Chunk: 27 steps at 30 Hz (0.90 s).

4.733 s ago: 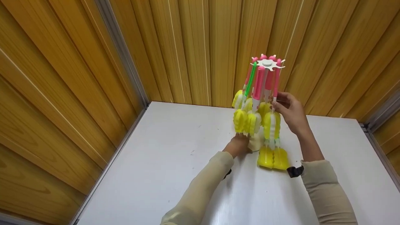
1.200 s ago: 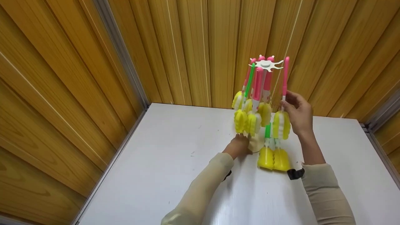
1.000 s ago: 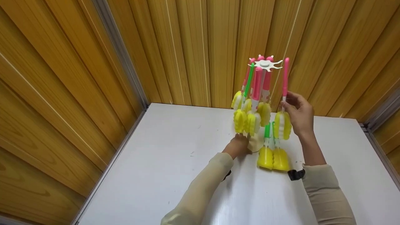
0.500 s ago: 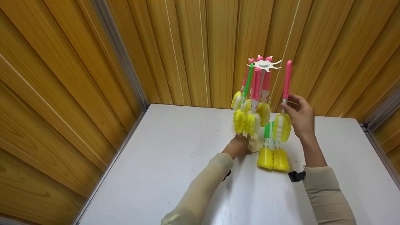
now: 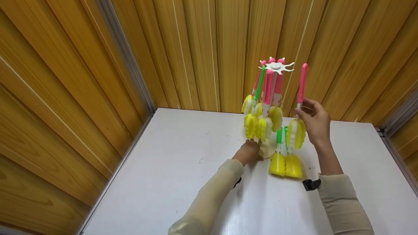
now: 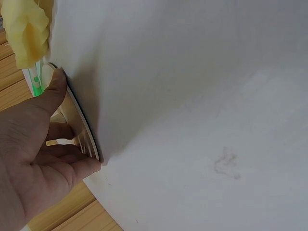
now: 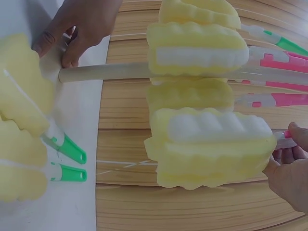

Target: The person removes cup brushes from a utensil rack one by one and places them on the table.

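Note:
A white stand with a hooked top carries several yellow-and-white sponge brushes, hanging heads down by pink handles and one green handle. My left hand grips the rim of its round base; in the left wrist view, thumb and fingers lie around the base. To the right of the stand, my right hand pinches a pink-handled sponge brush at its white neck, apart from the hooks. The brush's sponge head points down, its handle up.
Two green-handled sponge brushes stand on their yellow heads on the white table, in front of the stand and below the held brush. Wood-look panels rise behind the table and at its left.
The pink-handled brush in my right hand has come off its hook and moved right and slightly down, its handle now leaning a little right. My left hand stays on the base.

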Motion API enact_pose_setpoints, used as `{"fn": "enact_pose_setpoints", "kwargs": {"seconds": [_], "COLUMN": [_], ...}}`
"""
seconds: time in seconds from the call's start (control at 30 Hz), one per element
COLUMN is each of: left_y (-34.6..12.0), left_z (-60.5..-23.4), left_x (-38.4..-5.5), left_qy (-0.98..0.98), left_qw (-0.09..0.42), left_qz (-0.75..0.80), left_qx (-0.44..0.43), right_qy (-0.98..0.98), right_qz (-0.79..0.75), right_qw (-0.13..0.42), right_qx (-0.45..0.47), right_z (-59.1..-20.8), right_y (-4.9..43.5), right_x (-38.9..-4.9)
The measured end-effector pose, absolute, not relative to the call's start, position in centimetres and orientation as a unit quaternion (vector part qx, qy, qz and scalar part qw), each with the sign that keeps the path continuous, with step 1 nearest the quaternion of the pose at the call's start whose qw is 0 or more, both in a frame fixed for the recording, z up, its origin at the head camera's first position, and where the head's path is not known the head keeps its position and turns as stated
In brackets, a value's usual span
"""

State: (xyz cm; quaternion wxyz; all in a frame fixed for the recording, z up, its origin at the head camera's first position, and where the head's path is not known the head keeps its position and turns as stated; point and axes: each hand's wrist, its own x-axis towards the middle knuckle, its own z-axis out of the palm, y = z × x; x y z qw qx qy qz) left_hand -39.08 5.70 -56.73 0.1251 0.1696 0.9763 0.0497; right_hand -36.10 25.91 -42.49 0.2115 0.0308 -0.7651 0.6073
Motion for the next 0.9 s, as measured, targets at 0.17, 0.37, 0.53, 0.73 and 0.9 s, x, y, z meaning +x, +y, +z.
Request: {"fn": "enact_pose_setpoints", "kwargs": {"seconds": [0.17, 0.37, 0.53, 0.73, 0.9], "left_y": [5.7, 5.8, 5.9, 5.8, 5.7], "left_z": [-56.7, -56.8, -56.8, -56.6, -56.5], "left_x": [-39.2, -39.1, -39.0, -39.0, -39.0], "left_qy": [0.976, 0.975, 0.975, 0.975, 0.974], "left_qw": [0.127, 0.122, 0.128, 0.135, 0.144], "left_qz": [0.047, 0.032, 0.025, 0.026, 0.037], "left_qx": [0.172, 0.180, 0.178, 0.177, 0.170], "right_qy": [-0.769, -0.771, -0.777, -0.780, -0.788], "right_qz": [0.607, 0.602, 0.595, 0.592, 0.582], "right_qw": [0.201, 0.205, 0.205, 0.202, 0.200], "right_qx": [0.018, 0.012, 0.005, -0.008, -0.020], "right_z": [-42.4, -42.6, -42.9, -43.2, -43.2], "right_y": [26.2, 26.6, 26.9, 27.1, 27.4], "right_x": [-36.2, -36.0, -35.8, -35.5, -35.3]}}
